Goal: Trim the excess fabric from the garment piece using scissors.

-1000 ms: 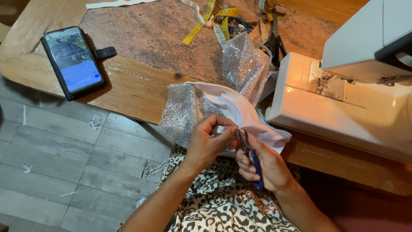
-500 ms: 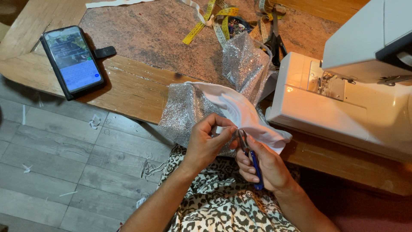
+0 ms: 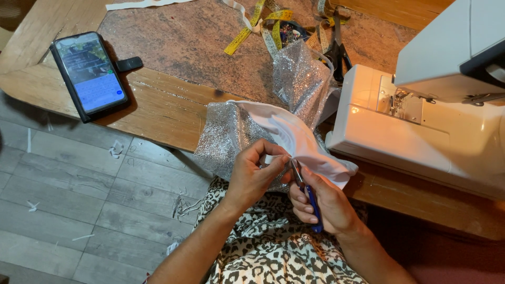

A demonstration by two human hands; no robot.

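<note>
Fingers of the left hand (image 3: 252, 176) pinch the white lining edge of the silver glitter fabric (image 3: 231, 134); the right hand (image 3: 326, 205) is closed around blue-handled thread snips (image 3: 305, 192). Nothing has visibly shifted since a second ago. Snips run lengthwise, tips toward 11 o'clock, touching the pinched edge beside the white sewing machine (image 3: 421, 126).

wooden table (image 3: 158, 113) | phone (image 3: 90, 73) | tape measure (image 3: 258, 26) | sewing machine (image 3: 431, 115) | silver fabric (image 3: 231, 137)

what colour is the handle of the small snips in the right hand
Blue, on the small metal snips' handle, seen in the head view.
</note>
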